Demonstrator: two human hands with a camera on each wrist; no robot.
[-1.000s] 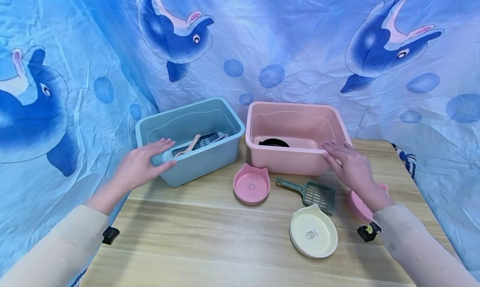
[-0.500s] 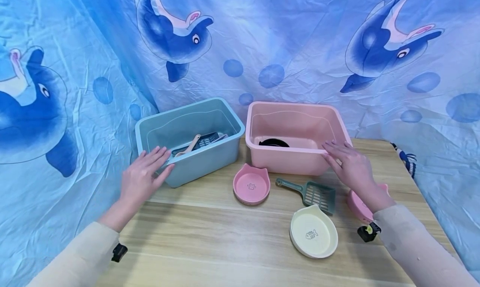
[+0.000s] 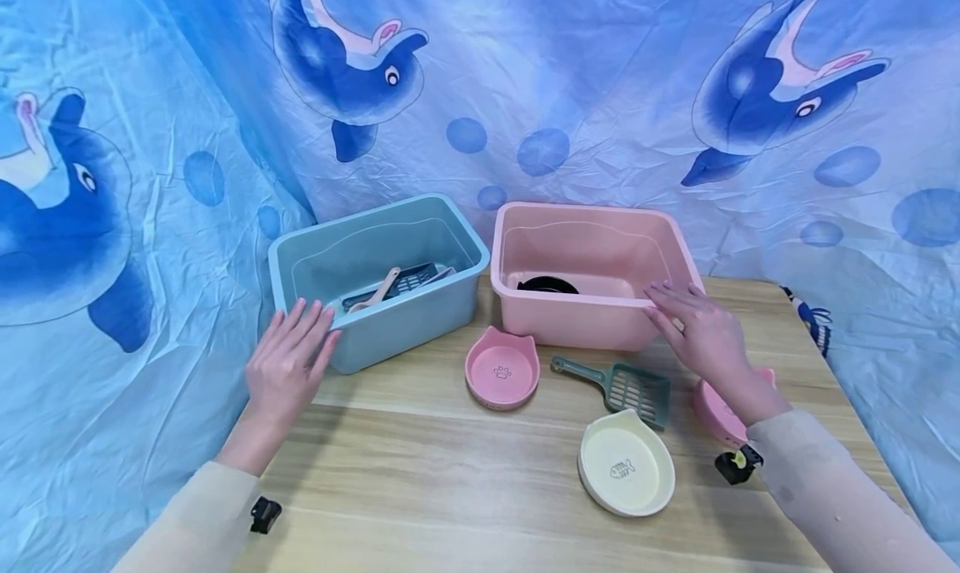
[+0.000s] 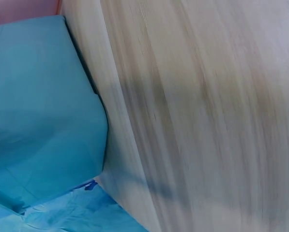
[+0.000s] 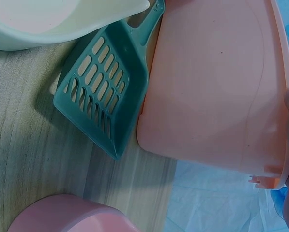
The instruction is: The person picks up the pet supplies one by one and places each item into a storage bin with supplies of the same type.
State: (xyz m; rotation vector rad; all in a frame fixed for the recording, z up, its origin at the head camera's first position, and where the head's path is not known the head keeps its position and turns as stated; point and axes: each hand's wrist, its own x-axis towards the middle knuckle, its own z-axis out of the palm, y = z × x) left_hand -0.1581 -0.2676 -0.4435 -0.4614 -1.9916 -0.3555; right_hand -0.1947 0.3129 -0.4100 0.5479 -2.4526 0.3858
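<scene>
At the fingertips of the left hand (image 3: 288, 366), straight and slightly spread: blue bin (image 3: 412, 325), near-left corner. At those of the right hand (image 3: 699, 327), extended, thumb apart: pink bin (image 3: 577, 321). Judged 2 light, stiff, smooth plastic shells; best gripped by rims, thumbs outside.

And here's the head camera, up high, facing forward and down, wide enough for bench (image 3: 435, 481) and curtain (image 3: 615, 73) together. Down to the left wrist, close and turned sideways on the blue bin's (image 3: 420, 319) outer wall! Right wrist, also tight and sideways: green scoop (image 5: 130, 65) and pink bin (image 5: 207, 87), both shared with the head view.
</scene>
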